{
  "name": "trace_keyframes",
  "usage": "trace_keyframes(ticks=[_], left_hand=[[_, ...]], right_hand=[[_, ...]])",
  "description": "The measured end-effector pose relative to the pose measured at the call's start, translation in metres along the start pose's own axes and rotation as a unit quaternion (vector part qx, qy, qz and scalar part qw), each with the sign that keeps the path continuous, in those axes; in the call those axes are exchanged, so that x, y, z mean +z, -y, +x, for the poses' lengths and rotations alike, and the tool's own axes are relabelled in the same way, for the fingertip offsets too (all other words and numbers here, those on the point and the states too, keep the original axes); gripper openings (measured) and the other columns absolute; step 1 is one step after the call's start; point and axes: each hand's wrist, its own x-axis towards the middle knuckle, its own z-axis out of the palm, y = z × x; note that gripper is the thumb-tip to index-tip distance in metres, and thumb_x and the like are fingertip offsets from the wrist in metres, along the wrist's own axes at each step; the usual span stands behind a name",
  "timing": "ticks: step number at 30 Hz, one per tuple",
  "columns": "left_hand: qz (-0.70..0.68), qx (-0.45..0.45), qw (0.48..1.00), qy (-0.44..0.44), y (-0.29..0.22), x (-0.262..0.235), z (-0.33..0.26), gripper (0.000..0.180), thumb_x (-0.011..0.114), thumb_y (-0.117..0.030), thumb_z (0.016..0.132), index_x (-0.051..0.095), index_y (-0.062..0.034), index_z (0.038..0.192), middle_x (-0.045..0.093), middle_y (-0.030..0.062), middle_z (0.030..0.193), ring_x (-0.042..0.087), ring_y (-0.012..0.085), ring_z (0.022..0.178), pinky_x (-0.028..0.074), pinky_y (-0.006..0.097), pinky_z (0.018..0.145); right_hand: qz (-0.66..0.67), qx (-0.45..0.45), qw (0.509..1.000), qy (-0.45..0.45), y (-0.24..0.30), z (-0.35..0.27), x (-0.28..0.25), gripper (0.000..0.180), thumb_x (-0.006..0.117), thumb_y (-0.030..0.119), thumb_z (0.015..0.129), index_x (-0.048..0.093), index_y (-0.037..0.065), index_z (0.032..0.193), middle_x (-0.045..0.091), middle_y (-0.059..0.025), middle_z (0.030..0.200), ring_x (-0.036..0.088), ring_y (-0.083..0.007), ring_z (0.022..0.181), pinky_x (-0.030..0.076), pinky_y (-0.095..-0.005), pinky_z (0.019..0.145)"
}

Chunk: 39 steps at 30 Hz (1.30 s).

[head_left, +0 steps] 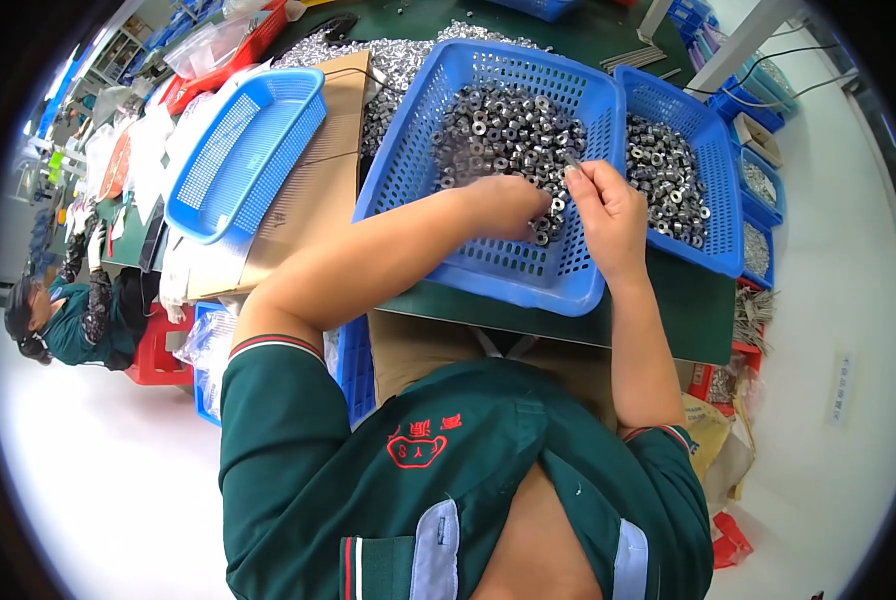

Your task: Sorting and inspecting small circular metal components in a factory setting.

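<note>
A blue perforated plastic basket [393, 150] on the table holds a heap of small shiny metal rings [508, 135]. My left hand [513, 205] is in this basket, low over the rings, with its fingers curled inward; what they hold, if anything, is hidden. Over the basket's right part, my right hand [610, 215] pinches a small grey metal piece [571, 164] between thumb and forefinger. Its exact kind is too small to tell. Several loose rings lie just below and between the two hands.
A second blue basket [725, 235] of similar metal pieces adjoins on the right. At left, a lighter blue basket [213, 165] rests on cardboard [313, 190]. Loose silvery parts [398, 60] cover the table behind. A person [78, 310] sits far left.
</note>
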Motion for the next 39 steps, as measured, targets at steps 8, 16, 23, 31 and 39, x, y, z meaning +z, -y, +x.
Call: trace_keyframes(ticks=[8,16,23,31,39], left_hand=[[0.095,0.032,0.995,0.002,-0.011,0.006,0.004,0.017,0.067,-0.017,0.074,0.065,-0.0096,0.089,0.067,0.0131,0.085,0.067,0.0314,0.083,0.053,0.043,0.071],[0.008,0.011,0.99,-0.138,0.011,-0.005,0.009,0.016,0.062,-0.014,0.077,0.067,-0.0062,0.09,0.067,0.0163,0.084,0.064,0.0365,0.079,0.049,0.047,0.07],[-0.504,0.001,0.853,-0.136,0.008,-0.049,-0.001,0.027,0.059,-0.005,0.088,0.058,0.0059,0.113,0.063,0.0057,0.085,0.061,0.0102,0.069,0.051,0.022,0.061],[-0.582,0.042,0.806,-0.1,-0.007,-0.059,-0.015,0.029,0.057,-0.005,0.09,0.057,0.0057,0.117,0.064,0.0081,0.091,0.062,0.0121,0.078,0.054,0.027,0.072],[-0.638,0.033,0.766,-0.068,0.0,-0.06,-0.013,0.019,0.059,-0.013,0.092,0.057,-0.0016,0.106,0.06,0.0013,0.081,0.058,0.0094,0.071,0.05,0.022,0.065]], right_hand=[[-0.01,0.003,1.0,0.009,-0.001,-0.002,-0.001,0.014,0.062,0.015,0.089,0.063,0.001,0.086,0.049,0.0041,0.059,0.04,-0.0024,0.055,0.034,-0.0219,0.05],[-0.005,0.005,1.0,0.012,0.006,0.001,-0.001,0.016,0.062,0.015,0.088,0.061,0.0,0.081,0.053,-0.0064,0.055,0.049,-0.0103,0.049,0.039,-0.027,0.048],[0.0,0.018,1.0,0.009,0.002,0.001,-0.002,0.017,0.059,0.016,0.09,0.059,0.001,0.084,0.052,-0.0075,0.056,0.05,-0.0123,0.05,0.039,-0.0285,0.049],[-0.03,0.013,0.999,0.028,0.006,0.003,0.0,0.016,0.056,0.017,0.092,0.06,0.002,0.089,0.055,-0.0108,0.059,0.054,-0.0184,0.051,0.041,-0.0308,0.05],[-0.024,0.017,0.999,0.033,0.006,0.003,-0.002,0.016,0.056,0.017,0.091,0.061,0.002,0.091,0.056,-0.0124,0.06,0.056,-0.022,0.051,0.042,-0.0321,0.05]])
